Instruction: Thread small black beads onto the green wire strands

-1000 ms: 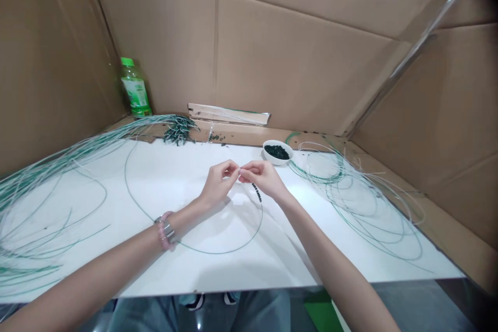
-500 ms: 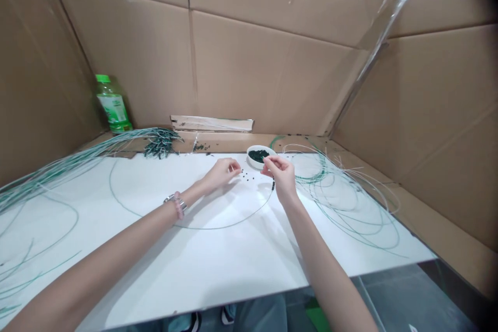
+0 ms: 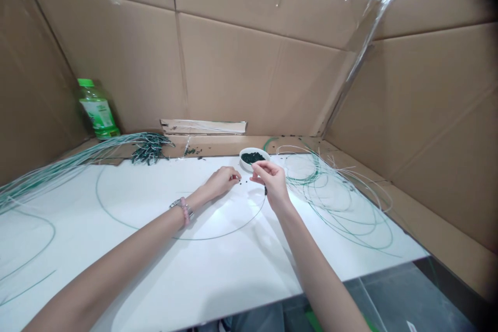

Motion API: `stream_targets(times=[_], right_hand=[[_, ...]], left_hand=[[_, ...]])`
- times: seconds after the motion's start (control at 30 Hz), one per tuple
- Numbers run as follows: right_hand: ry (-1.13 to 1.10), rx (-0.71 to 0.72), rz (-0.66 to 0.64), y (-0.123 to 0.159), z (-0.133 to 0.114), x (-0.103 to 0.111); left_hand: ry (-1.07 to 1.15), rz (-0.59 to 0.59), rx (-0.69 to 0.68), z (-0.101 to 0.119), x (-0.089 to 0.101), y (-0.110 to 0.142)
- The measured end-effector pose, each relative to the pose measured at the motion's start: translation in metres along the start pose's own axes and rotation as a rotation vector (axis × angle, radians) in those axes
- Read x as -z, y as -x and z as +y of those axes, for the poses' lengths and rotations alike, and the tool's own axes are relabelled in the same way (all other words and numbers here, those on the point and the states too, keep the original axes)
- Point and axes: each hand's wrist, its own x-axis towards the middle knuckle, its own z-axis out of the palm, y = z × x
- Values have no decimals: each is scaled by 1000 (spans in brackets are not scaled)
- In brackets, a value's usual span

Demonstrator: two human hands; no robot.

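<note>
My right hand [image 3: 273,182] pinches the end of a thin green wire [image 3: 212,239] just in front of a white bowl [image 3: 244,166]. Several black beads [image 3: 265,191] sit threaded on the wire below those fingers. From there the wire curves across the white tabletop and passes under my left forearm. My left hand [image 3: 222,180] rests on the table, its fingertips drawn together beside a few loose black beads [image 3: 246,181]. Whether a bead is between them is too small to tell. Dark beads [image 3: 252,157] fill the bowl.
Coiled green and white wires [image 3: 342,218] lie on the right. A bundle of beaded wires [image 3: 150,148] stretches along the left side. A green bottle [image 3: 98,114] stands in the back left corner. Cardboard walls [image 3: 229,72] enclose the table; stray beads [image 3: 192,151] lie along the back ledge.
My left hand has lowered onto the loose beads, its fingers closing and covering some of them. My right hand keeps its pinch on the wire. The whole view has shifted slightly.
</note>
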Motion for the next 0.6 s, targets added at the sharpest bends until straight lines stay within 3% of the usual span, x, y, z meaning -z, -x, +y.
stream_targets(times=[0.27,0.6], right_hand=[[30,-11,-7,1,1,-1],[60,-16,-9,-1,6,-2]], left_hand=[[-19,4,-24,8,1,1],[69,-74,-86,-1,4,-3]])
